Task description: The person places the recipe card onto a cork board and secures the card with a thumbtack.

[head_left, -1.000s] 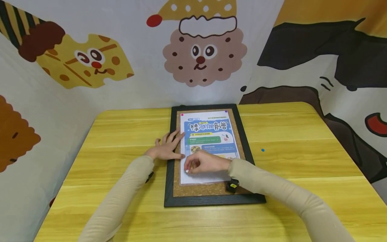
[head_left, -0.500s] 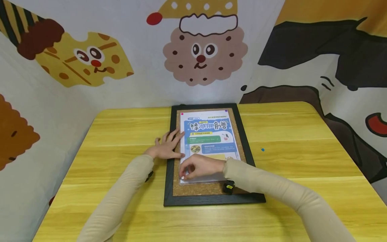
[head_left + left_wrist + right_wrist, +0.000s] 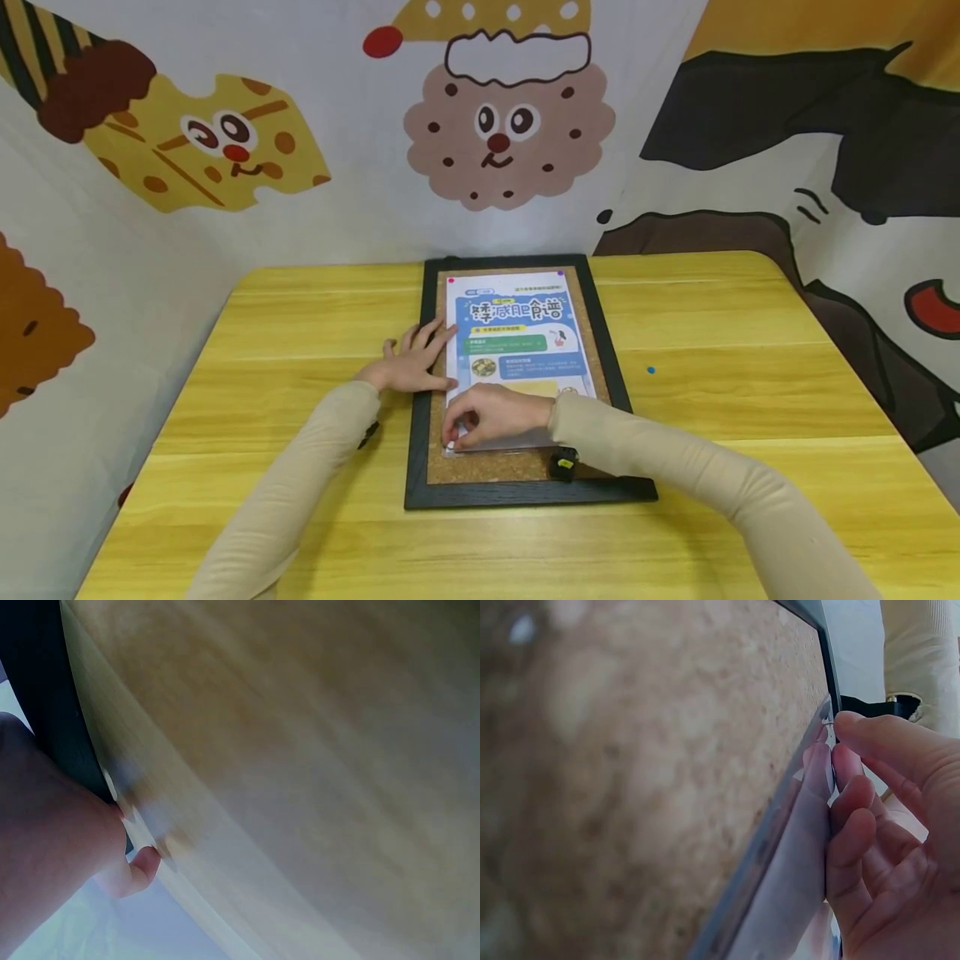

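Note:
A printed sheet (image 3: pixel 519 342) in a clear sleeve lies on a black-framed corkboard (image 3: pixel 491 469). A pink thumbtack (image 3: pixel 451 281) sits at its far left corner, a purple thumbtack (image 3: pixel 560 273) at its far right one. Fingers spread, my left hand (image 3: pixel 407 369) rests across the board's left frame and touches the sheet's left edge. My right hand (image 3: pixel 498 417) pinches a small white thumbtack (image 3: pixel 451 445) between thumb and index finger at the sheet's near left corner. In the right wrist view, the tack's thin pin (image 3: pixel 828 722) shows at the fingertips.
The board lies on a yellow wood-grain table (image 3: pixel 315 317), its far end close to a cartoon-printed cloth (image 3: pixel 360 200). To the right of the board lies a small blue thumbtack (image 3: pixel 651 370). Both forearms come over the table's near side.
My right hand has moved left and nearer along the sheet, taking the white thumbtack from over the paper to its near left corner. The left hand stays where it was.

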Tool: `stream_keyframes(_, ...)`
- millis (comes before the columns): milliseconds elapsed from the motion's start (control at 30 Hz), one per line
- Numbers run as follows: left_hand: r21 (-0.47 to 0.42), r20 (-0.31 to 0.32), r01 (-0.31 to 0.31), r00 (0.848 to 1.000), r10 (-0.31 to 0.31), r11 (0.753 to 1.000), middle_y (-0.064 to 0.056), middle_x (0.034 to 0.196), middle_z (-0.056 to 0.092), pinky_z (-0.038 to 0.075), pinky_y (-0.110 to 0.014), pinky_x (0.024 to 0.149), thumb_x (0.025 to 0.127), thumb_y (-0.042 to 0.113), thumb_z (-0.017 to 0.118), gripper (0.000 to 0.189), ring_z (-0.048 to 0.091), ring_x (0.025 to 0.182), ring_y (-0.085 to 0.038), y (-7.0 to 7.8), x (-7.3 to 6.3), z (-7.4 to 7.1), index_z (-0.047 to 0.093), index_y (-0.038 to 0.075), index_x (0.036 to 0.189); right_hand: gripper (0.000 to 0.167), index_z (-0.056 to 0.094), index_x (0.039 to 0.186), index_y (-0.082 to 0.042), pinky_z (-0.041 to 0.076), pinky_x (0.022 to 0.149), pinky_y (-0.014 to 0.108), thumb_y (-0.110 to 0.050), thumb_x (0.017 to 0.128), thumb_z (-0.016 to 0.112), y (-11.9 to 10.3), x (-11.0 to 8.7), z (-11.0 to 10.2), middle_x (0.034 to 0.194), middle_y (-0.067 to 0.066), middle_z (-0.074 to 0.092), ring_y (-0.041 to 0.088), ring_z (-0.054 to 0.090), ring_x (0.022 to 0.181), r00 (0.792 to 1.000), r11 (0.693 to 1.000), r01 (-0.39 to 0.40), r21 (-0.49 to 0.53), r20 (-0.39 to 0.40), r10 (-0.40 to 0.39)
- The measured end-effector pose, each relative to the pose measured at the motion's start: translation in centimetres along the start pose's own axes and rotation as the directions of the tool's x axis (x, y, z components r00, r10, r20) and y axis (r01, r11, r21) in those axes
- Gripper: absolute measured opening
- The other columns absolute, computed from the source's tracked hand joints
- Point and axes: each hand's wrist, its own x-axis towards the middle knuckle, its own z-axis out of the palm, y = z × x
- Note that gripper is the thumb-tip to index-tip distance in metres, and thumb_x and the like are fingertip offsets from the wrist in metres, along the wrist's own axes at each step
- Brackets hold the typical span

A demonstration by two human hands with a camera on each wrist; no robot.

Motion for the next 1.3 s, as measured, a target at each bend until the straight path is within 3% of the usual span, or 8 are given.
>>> stream_keyframes(233,0.002,0.002,-0.002,1.0,0.002,1.0,-0.008,0.16,-0.013,0.004,-0.074,0.098,0.089,0.056,0.058,0.096,-0.003,0.14,-0.048,0.0,0.08,0.01,0.001,0.021,0.157,0.011,0.074,0.1,-0.015,0.044,0.062,0.02,-0.015,0.088,0.073,-0.18,0.0,0.0,0.084,-0.017,0.064,0.001,0.054,0.066,1.0,1.0,-0.007,-0.019,-0.002,0.007)
stream_keyframes(567,0.0,0.002,-0.006,1.0,0.006,1.0,-0.009,0.16,-0.013,0.004,-0.074,0.098,0.089,0.056,0.059,0.096,-0.004,0.14,-0.048,0.07,0.11,0.05,0.001,0.02,0.157,0.012,0.075,0.102,-0.016,0.045,0.064,0.02,-0.015,0.091,0.07,0.12,-0.04,0.03,0.092,-0.011,0.069,0.002,0.056,0.069,1.0,1.0,-0.024,0.007,0.004,0.024)
stream_keyframes(1300,-0.024,-0.009,-0.012,1.0,0.011,1.0,-0.01,0.16,-0.012,0.003,-0.075,0.098,0.089,0.054,0.06,0.095,-0.003,0.14,-0.049,0.06,-0.08,-0.03,0.004,0.018,0.157,0.005,0.071,0.092,-0.014,0.046,0.063,0.022,-0.011,0.089,0.071,0.07,0.42,0.08,0.086,-0.01,0.066,0.005,0.056,0.066,0.999,0.997,-0.046,0.06,0.023,0.044)
